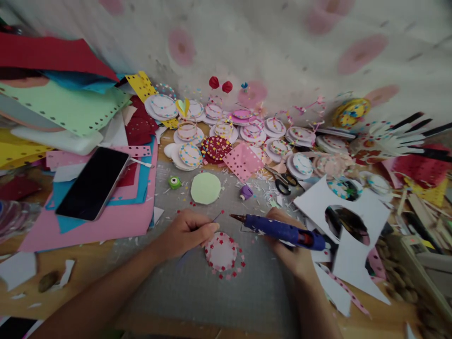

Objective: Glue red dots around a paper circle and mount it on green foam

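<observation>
Currently, your left hand [189, 229] pinches a thin strip [216, 218], and your right hand [293, 258] is wrapped around a blue glue gun [277, 228], its nozzle near the strip's tip but apart from it. Between your hands, slightly nearer you, lies a star-edged disc [221, 254]; a pale green disc [205, 188] sits beyond your left hand.
</observation>
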The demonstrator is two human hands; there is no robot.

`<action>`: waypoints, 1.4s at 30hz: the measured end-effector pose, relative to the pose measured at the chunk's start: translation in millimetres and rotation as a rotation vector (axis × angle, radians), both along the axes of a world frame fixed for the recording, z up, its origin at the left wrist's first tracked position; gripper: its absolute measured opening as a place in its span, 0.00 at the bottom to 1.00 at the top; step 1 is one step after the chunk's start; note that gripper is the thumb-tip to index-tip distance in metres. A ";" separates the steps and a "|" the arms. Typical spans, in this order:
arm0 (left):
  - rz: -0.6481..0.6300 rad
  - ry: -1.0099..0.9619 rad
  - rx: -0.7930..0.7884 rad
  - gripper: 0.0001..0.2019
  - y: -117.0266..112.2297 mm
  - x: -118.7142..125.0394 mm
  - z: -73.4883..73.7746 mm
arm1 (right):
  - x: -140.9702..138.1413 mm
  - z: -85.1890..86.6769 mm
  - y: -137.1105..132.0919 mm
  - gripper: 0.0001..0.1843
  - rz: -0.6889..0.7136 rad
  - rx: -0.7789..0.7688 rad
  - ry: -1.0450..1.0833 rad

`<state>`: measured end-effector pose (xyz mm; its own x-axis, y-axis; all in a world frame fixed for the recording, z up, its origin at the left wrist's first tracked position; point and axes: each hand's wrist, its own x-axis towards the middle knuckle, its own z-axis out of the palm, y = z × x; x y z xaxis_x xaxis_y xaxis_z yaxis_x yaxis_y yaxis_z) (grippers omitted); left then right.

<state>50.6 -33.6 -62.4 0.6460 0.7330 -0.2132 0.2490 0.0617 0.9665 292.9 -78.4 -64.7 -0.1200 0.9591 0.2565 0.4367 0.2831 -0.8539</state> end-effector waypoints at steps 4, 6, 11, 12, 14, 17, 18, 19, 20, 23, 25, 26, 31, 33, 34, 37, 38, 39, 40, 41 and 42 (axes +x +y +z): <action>-0.012 -0.002 -0.011 0.23 0.0 1.3 1.4 | -0.9 -1.6 -0.5 0.09 0.009 0.006 -0.005; -0.021 -0.009 -0.007 0.23 -0.3 1.6 1.5 | -1.3 -1.4 -0.3 0.10 0.026 0.009 -0.012; -0.028 -0.006 -0.013 0.23 -2.0 1.4 -0.8 | -2.2 -1.1 -0.3 0.10 0.026 0.011 -0.031; -0.031 -0.004 -0.018 0.24 -2.4 1.1 -1.6 | -2.3 -1.4 -0.5 0.10 0.022 0.005 -0.034; -0.035 -0.003 -0.024 0.24 -3.0 0.6 -3.1 | -2.2 -2.3 -1.0 0.10 0.014 -0.010 -0.035; -0.030 -0.017 -0.026 0.24 -3.3 0.4 -4.2 | -1.8 -4.0 -1.7 0.09 0.015 -0.019 -0.027; -0.028 -0.026 -0.023 0.24 -3.2 0.6 -4.1 | -1.5 -4.5 -1.9 0.09 0.018 -0.020 -0.023; -0.027 -0.034 -0.021 0.24 -3.1 0.9 -3.7 | -1.3 -4.9 -2.1 0.08 0.022 -0.018 -0.020; -0.027 -0.041 -0.019 0.24 -2.9 1.3 -3.3 | -1.1 -5.2 -2.2 0.08 0.024 -0.020 -0.020; -0.032 -0.052 -0.019 0.24 -2.2 2.3 -1.9 | -0.6 -6.0 -2.4 0.08 0.028 -0.023 -0.024; -0.034 -0.051 -0.015 0.24 -1.7 2.6 -1.6 | -0.5 -6.2 -2.4 0.08 0.026 -0.024 -0.021; -0.034 -0.049 -0.011 0.24 -1.6 2.7 -1.6 | -0.4 -6.3 -2.4 0.09 0.025 -0.025 -0.020; -0.047 -0.050 -0.011 0.23 -1.4 2.0 -2.3 | -0.4 -6.2 -2.6 0.09 0.031 -0.022 -0.022; -0.049 -0.054 -0.017 0.23 -1.6 1.7 -2.3 | -0.5 -6.0 -2.8 0.08 0.030 -0.020 -0.023; -0.049 -0.055 -0.017 0.23 -1.6 1.7 -2.3 | -0.6 -5.8 -2.9 0.08 0.029 -0.021 -0.024; -0.045 -0.062 -0.007 0.23 -1.2 1.7 -2.6 | -0.9 -5.5 -3.0 0.09 0.025 -0.043 -0.024; -0.044 -0.066 -0.003 0.23 -0.9 1.8 -2.8 | -0.9 -5.5 -3.0 0.09 0.023 -0.044 -0.019; -0.045 -0.071 0.001 0.23 -0.6 1.9 -3.1 | -0.9 -5.7 -3.0 0.09 0.023 -0.042 -0.012; -0.045 -0.075 0.004 0.23 -0.3 1.9 -3.4 | -0.8 -6.1 -2.9 0.09 0.025 -0.041 -0.006; -0.047 -0.077 0.006 0.23 -0.1 1.9 -3.8 | -0.7 -6.5 -2.9 0.09 0.028 -0.038 0.002; -0.047 -0.077 0.006 0.23 -0.1 1.8 -4.1 | -0.6 -6.9 -2.9 0.09 0.032 -0.038 0.007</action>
